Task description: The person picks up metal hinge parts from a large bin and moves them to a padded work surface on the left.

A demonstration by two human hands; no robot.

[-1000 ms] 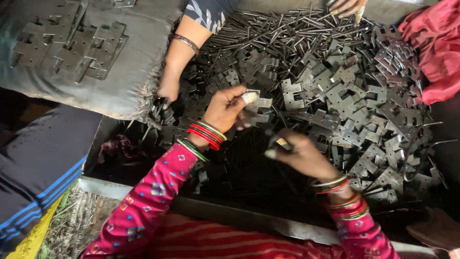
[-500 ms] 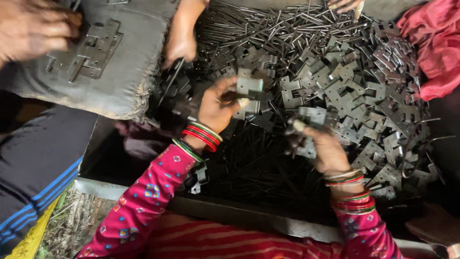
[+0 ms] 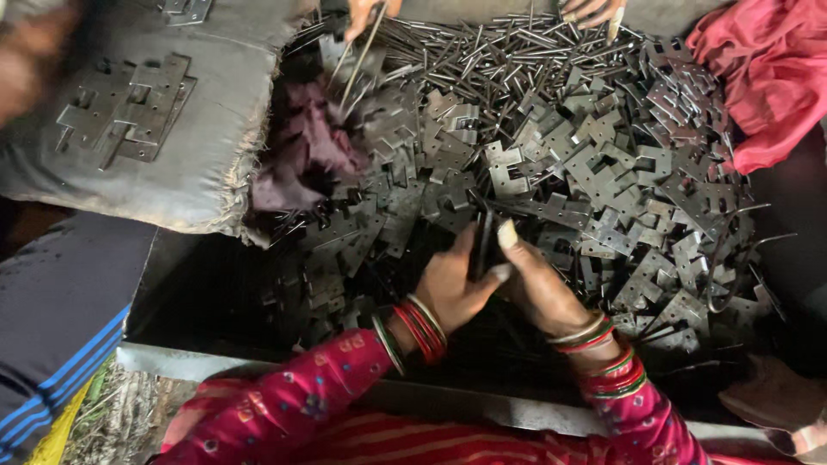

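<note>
Two hands meet over the pile in the head view: the left hand and right hand pinch one dark hinge plate between closed fingers, just above the heap of hinge plates. Thin rods lie beyond, where another person's hand grips one. Judged from this, a steady pinch near the knuckle edge would keep the plate aligned.

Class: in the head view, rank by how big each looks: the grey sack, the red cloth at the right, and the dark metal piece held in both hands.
1. Grey sack
2. Red cloth, partly cut off by the frame
3. Dark metal piece, clearly smallest, held between left hand and right hand
</note>
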